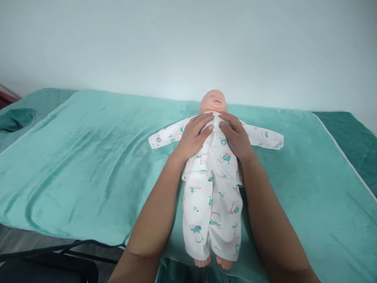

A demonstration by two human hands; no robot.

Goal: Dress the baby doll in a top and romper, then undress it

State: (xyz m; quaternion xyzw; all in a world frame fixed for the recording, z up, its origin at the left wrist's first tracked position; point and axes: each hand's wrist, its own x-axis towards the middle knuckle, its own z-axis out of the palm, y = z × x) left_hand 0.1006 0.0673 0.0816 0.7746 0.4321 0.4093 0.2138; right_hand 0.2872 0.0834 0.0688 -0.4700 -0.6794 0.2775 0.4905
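Note:
A baby doll [213, 101] lies on its back with its head toward the wall and its arms spread out. It wears a white printed pajama top [212, 161] and matching pants [225, 208], and its bare feet show at the cuffs. My left hand [194, 133] rests flat on one side of the doll's upper chest, thumb apart from the other fingers. On the other side of the chest lies my right hand [235, 135], fingers stretched toward the collar. Both palms hide part of the top, and a strip of its front shows between them.
A green plush blanket [88, 165] covers the surface, over a darker green cover [347, 133]. Behind it rises a pale wall [176, 47]. At the lower left is a black chair [50, 267] near the blanket's front edge. Something red [6, 98] shows at the far left.

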